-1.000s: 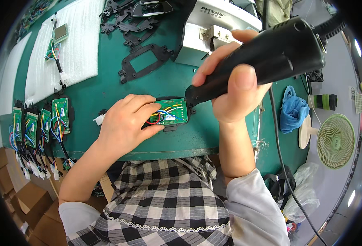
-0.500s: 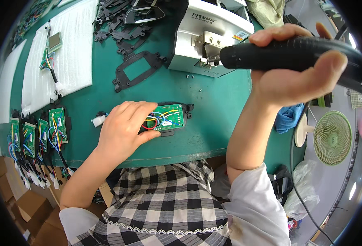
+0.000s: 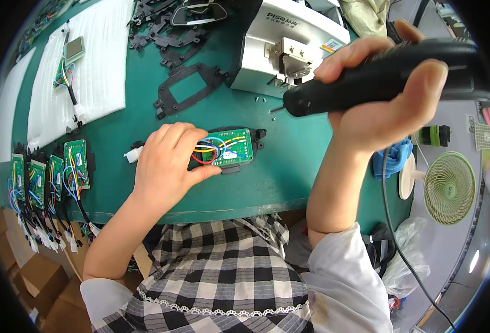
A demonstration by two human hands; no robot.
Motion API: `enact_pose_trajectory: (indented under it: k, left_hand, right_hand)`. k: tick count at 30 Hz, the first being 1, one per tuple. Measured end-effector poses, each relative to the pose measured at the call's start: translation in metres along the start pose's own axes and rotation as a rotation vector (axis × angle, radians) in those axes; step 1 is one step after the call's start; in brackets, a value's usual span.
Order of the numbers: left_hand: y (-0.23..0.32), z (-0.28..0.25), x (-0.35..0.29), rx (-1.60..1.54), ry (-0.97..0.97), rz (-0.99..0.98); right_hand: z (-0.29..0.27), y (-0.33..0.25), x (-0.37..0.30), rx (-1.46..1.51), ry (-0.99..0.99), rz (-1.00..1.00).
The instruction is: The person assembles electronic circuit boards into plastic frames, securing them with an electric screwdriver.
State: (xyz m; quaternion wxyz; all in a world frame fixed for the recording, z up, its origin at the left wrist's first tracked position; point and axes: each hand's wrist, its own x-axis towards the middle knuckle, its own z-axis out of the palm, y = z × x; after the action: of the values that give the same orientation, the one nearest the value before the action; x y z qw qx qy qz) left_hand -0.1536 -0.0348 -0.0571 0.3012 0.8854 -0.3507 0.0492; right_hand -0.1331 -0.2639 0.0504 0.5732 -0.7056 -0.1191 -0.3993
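Observation:
In my right hand [image 3: 386, 91] is a black electric screwdriver [image 3: 361, 83], its thin bit pointing left over the table beside the silver screw feeder [image 3: 261, 69]. My left hand [image 3: 170, 158] grips the left end of a green circuit board [image 3: 235, 147] seated in a black plastic frame, thumb along the near edge and fingers over the far edge. Red, blue, yellow and white wires cross the board. A white connector [image 3: 134, 155] sticks out left of the hand. A few tiny screws [image 3: 260, 99] lie between the feeder and the board.
Several wired boards [image 3: 77, 164] stand at the left table edge, cables hanging over. A white foam sheet [image 3: 103, 66] bears a small display module [image 3: 74, 50]. Black plastic frames [image 3: 172, 91] are piled at the back. To the right are a blue cloth [image 3: 392, 158] and a green fan [image 3: 449, 188].
My right hand has drawn the screwdriver away from the feeder's front, down and left toward the board. My left hand keeps its grip on the board, which has shifted slightly.

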Motion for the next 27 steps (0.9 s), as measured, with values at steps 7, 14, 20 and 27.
enact_pose_trajectory:
  k: [7, 14, 20, 27]
  left_hand:
    - [-0.002, 0.002, 0.001, -0.002, 0.017, 0.007]
    - [-0.004, 0.002, -0.001, 0.000, 0.017, 0.014]
    - [-0.003, -0.002, 0.000, -0.025, 0.003, -0.002]
    - [-0.001, 0.000, 0.001, -0.047, 0.015, 0.079]
  right_hand:
    - [0.004, -0.008, -0.053, 0.091, -0.150, 0.228]
    - [0.007, -0.009, -0.067, 0.079, -0.154, 0.243]
    - [0.006, -0.006, -0.071, 0.227, -0.284, 0.219]
    - [-0.013, -0.005, -0.022, 0.031, 0.009, 0.055]
